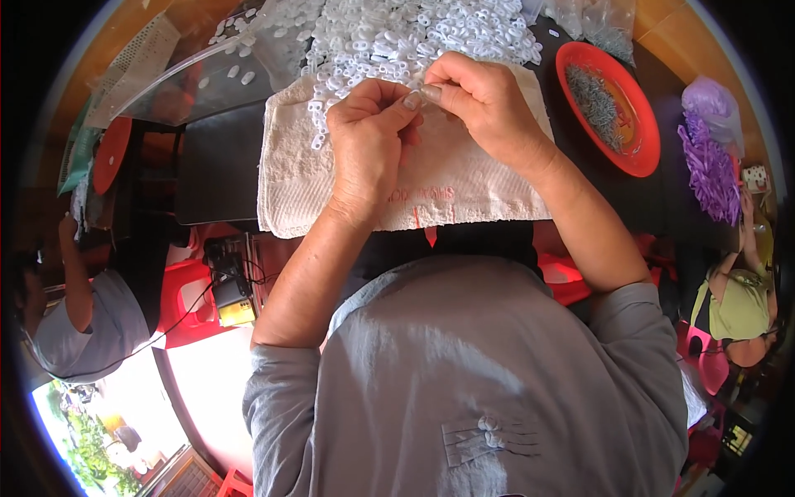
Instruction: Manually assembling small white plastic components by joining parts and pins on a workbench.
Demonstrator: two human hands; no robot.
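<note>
My left hand and my right hand meet fingertip to fingertip above a cream towel. Both are closed in a pinch, thumbs against forefingers. Whatever sits between the fingertips is too small and too covered to name. Just beyond my hands spreads a large heap of small white plastic pieces with holes in them. A few of these lie on the towel beside my left hand. To the right of my right hand, a red plate holds a pile of small grey metal parts.
Purple pieces spill from a bag at the far right. Clear bags lie at the back right. A clear plastic sheet or bag with loose white pieces is at left. One person sits left, another right.
</note>
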